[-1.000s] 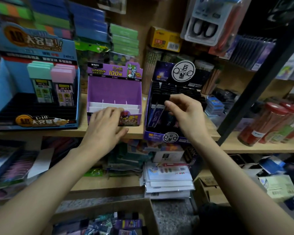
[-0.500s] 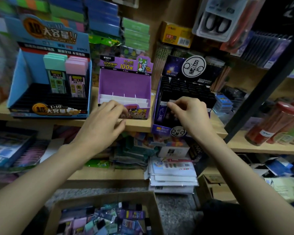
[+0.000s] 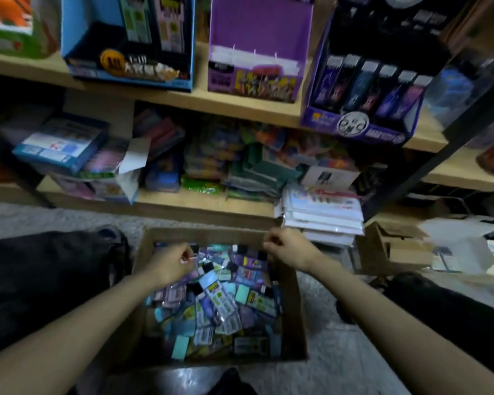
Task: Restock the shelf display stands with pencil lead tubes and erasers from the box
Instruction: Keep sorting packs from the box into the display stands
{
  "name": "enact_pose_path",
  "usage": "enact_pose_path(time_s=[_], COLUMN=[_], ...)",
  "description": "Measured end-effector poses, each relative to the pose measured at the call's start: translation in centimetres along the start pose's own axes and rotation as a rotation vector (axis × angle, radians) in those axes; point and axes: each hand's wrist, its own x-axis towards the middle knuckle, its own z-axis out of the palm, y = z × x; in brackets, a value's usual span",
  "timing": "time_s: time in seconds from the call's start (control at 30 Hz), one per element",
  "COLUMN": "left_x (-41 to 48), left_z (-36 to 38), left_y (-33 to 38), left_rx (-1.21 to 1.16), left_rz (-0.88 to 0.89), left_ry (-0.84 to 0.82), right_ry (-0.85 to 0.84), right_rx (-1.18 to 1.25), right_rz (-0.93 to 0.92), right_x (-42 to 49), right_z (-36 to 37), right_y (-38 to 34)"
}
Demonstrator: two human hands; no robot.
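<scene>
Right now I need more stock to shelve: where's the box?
Head view, bottom centre: the box sits on the floor before the lower shelf, left hand and right hand over its far end.

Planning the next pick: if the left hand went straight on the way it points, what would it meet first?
Probably the packets piled in the cardboard box; the left hand hovers over them, though depth is unclear.

The cardboard box (image 3: pixel 293 309) on the floor (image 3: pixel 342 354) is open to reach from above, hemmed by the left leg (image 3: pixel 40 280), right leg (image 3: pixel 445 309), lower shelf (image 3: pixel 200 206) edge beyond and stacked white packets (image 3: pixel 322 220) by its far right corner.
</scene>
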Motion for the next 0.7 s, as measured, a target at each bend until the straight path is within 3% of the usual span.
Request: enact_pose_path(time_s=[0.17,0.27,0.43,0.7], left_x=[-1.2,-1.7,-0.5,0.6], left_z=[6.2,7.6,8.7,10.5], left_y=[-6.6,-8.4,-9.4,-9.1], left_rx=[-0.098,-0.048,-0.019,0.214], left_rz=[-0.234,-0.28,-0.156,-0.077], left_ry=[0.045,0.079,0.097,0.025], right_ry=[-0.117,-0.127,-0.225,-0.096], right_rx=[0.141,0.209,0.092,-0.023], right_rz=[0.225,0.234,0.268,0.2], right_x=[0.0,-0.7,-1.2,0.6], right_z=[9.8,13.7,17.1,18.7], right_y=[4.0,5.6,8.3,8.2])
